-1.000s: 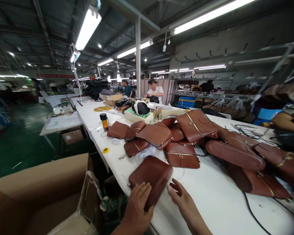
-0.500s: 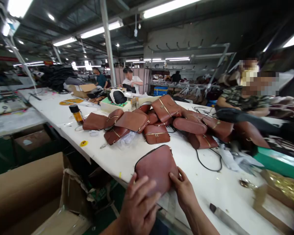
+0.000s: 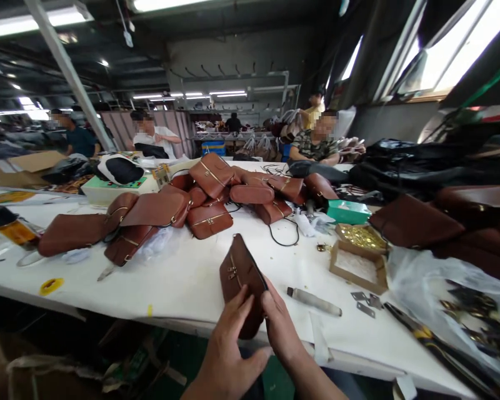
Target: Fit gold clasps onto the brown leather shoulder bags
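Note:
A small brown leather bag (image 3: 242, 266) stands tilted over the table's front edge, its gold zipper with two pulls facing left. My right hand (image 3: 281, 322) grips its right side, thumb on the dark edge; the other fingers are mostly hidden behind. My left hand (image 3: 227, 339) has its fingers stretched against the lower zipper side, thumb spread away from the bag. To the right of my hands lies a grey-handled tool (image 3: 316, 301), its kind unclear.
Similar brown bags (image 3: 210, 219) are heaped beyond on the white table (image 3: 183, 283). At right are a cardboard box of gold pieces (image 3: 362, 236), small metal plates (image 3: 365, 309), black-and-yellow pliers (image 3: 425, 339) and a plastic bag of hardware (image 3: 462, 294). Yellow tape (image 3: 51, 286) lies left. Co-workers (image 3: 316, 139) sit beyond.
The view has swung right. The bag has turned from its plain face to its zippered side. My left hand, blurred in front of it before, now rests its fingers on it.

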{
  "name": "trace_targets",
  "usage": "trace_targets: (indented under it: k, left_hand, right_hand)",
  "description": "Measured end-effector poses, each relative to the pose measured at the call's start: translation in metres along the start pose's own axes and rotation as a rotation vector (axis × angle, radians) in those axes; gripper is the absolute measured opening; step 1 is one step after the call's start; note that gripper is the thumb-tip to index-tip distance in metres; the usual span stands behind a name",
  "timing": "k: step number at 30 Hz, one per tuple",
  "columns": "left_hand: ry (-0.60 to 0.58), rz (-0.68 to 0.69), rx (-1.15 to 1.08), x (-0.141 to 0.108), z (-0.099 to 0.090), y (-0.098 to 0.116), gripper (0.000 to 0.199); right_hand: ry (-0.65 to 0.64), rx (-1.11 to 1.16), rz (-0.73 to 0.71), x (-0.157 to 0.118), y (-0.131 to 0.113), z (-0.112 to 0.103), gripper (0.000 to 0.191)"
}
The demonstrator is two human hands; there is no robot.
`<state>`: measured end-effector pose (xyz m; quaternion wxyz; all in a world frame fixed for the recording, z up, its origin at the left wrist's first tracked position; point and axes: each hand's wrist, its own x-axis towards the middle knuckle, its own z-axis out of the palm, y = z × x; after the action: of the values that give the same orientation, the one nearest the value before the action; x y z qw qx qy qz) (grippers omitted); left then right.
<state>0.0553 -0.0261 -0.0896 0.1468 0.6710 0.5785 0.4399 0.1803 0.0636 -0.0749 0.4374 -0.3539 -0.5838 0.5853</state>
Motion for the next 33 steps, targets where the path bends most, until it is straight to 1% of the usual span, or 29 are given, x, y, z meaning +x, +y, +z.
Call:
trace_targets:
  k: [2, 3, 5, 6, 7, 9, 10, 11, 13, 15, 18, 20, 22, 23, 24, 26, 27, 29, 31, 33]
  left_hand:
    - [-0.046, 0.036, 0.017, -0.002, 0.016, 0.008, 0.102]
    - [-0.076, 0.054, 0.035, -0.002, 0.021, 0.01, 0.103]
    - [-0.137, 0.102, 0.071, 0.0, 0.025, 0.011, 0.096]
    - [-0.152, 0.129, 0.088, 0.001, 0.024, 0.009, 0.089]
    - [-0.145, 0.151, 0.109, 0.001, 0.023, 0.005, 0.08]
    - [-0.076, 0.175, 0.165, 0.003, 0.019, -0.006, 0.061]
    - [-0.034, 0.176, 0.204, 0.003, 0.018, -0.014, 0.053]
    - [-0.006, 0.174, 0.243, 0.004, 0.018, -0.022, 0.05]
    - [0.013, 0.203, 0.29, 0.007, 0.018, -0.038, 0.047]
    - [0.031, 0.26, 0.281, 0.011, 0.018, -0.049, 0.044]
    - [0.109, 0.324, 0.268, 0.024, 0.006, -0.05, 0.043]
    - [0.213, 0.326, 0.312, 0.038, -0.01, -0.046, 0.05]
    - [0.312, 0.317, 0.387, 0.058, -0.027, -0.044, 0.065]
    - [0.334, 0.322, 0.425, 0.069, -0.034, -0.044, 0.072]
    - [0.331, 0.35, 0.451, 0.081, -0.041, -0.045, 0.076]
    - [0.249, 0.433, 0.469, 0.101, -0.048, -0.048, 0.076]
    - [0.205, 0.473, 0.465, 0.11, -0.049, -0.049, 0.074]
    - [0.149, 0.522, 0.456, 0.121, -0.048, -0.049, 0.07]
    - [0.15, 0.541, 0.463, 0.125, -0.046, -0.047, 0.067]
    - [0.165, 0.55, 0.488, 0.122, -0.046, -0.043, 0.064]
  right_hand:
    - [-0.007, -0.026, -0.001, -0.002, -0.008, -0.013, 0.065]
    - [-0.001, -0.039, 0.013, 0.001, -0.011, -0.021, 0.056]
    - [-0.002, -0.06, 0.039, 0.011, -0.018, -0.037, 0.035]
    - [-0.033, -0.052, 0.039, 0.017, -0.021, -0.045, 0.031]
    - [-0.082, -0.036, 0.04, 0.022, -0.024, -0.052, 0.029]
    - [-0.214, -0.01, 0.055, 0.03, -0.03, -0.063, 0.029]
    - [-0.253, -0.02, 0.06, 0.033, -0.032, -0.068, 0.029]
    - [-0.257, -0.055, 0.06, 0.036, -0.034, -0.071, 0.029]
    - [-0.181, -0.162, 0.034, 0.039, -0.034, -0.079, 0.026]
    - [-0.078, -0.259, 0.003, 0.039, -0.032, -0.086, 0.026]
    - [0.036, -0.348, 0.022, 0.028, -0.027, -0.104, 0.042]
    - [0.101, -0.375, 0.033, 0.013, -0.024, -0.121, 0.049]
    - [0.164, -0.425, 0.026, -0.003, -0.022, -0.142, 0.039]
    - [0.201, -0.474, 0.025, -0.009, -0.022, -0.155, 0.034]
    - [0.242, -0.538, 0.032, -0.013, -0.022, -0.167, 0.029]
    - [0.308, -0.711, 0.049, -0.012, -0.022, -0.191, 0.024]
    - [0.323, -0.815, 0.051, -0.005, -0.022, -0.202, 0.023]
    - [0.326, -1.009, 0.031, 0.019, -0.022, -0.22, 0.024]
    - [0.303, -1.13, 0.008, 0.056, -0.021, -0.235, 0.025]
    - [0.281, -1.171, 0.012, 0.096, -0.017, -0.248, 0.026]
